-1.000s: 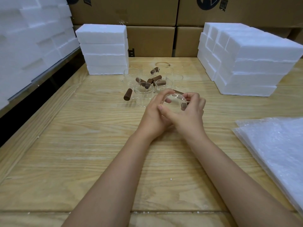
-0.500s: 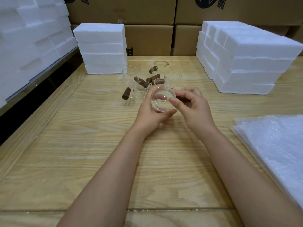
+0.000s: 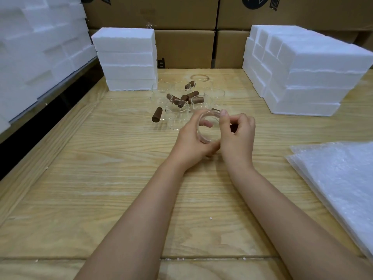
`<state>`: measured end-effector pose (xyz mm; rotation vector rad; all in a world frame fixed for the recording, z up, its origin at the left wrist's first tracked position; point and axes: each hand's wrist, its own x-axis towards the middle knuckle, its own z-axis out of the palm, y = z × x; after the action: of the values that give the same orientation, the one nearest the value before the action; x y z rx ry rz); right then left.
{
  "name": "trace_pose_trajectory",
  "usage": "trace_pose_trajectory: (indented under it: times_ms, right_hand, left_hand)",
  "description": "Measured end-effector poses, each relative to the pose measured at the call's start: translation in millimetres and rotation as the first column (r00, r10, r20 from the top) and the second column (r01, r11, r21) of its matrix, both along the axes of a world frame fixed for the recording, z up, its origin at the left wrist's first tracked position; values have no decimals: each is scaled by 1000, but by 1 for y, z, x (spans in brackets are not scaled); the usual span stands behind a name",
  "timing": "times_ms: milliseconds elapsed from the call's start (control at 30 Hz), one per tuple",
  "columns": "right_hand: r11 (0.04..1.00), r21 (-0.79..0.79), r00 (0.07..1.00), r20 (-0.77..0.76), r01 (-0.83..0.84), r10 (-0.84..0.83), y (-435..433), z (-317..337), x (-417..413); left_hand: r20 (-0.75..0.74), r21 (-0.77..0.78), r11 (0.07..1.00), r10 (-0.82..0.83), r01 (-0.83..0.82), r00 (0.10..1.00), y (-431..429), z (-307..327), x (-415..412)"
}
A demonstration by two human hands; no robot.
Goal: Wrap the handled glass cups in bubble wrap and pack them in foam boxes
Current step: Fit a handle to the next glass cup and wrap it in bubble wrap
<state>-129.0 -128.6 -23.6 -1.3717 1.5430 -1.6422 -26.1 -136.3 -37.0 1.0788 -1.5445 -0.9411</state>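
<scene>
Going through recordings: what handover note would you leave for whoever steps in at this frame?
Left hand holds one glass cup, mouth toward the camera; right hand pinches its rim.
Other cups cluster behind it.
Bubble wrap sheets lie stacked at right; foam boxes stacked at the back.
Done: no wrapped cup in view.
Left: wrap this cup, box it, then the rest.

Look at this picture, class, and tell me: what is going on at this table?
A person is holding one bare glass cup at the wooden table. The left hand wraps round its side and the right hand pinches its rim. The other cups, with brown handles, stand clustered just behind. The bubble wrap lies stacked at the right, untouched, and the foam boxes are piled at the back. No cup in view is wrapped yet.
</scene>
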Motion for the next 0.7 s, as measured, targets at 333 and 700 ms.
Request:
trace_pose_trajectory:
  times_ms: [333, 700]
  right_hand:
    - [988, 147, 988, -156, 40, -16, 3, 3, 10]
    - [999, 8, 991, -127, 49, -48, 1, 2, 6]
  left_hand:
    - [67, -38, 997, 68, -66, 995, -3, -3, -2]
    - [22, -110, 993, 55, -52, 998, -2, -4, -1]
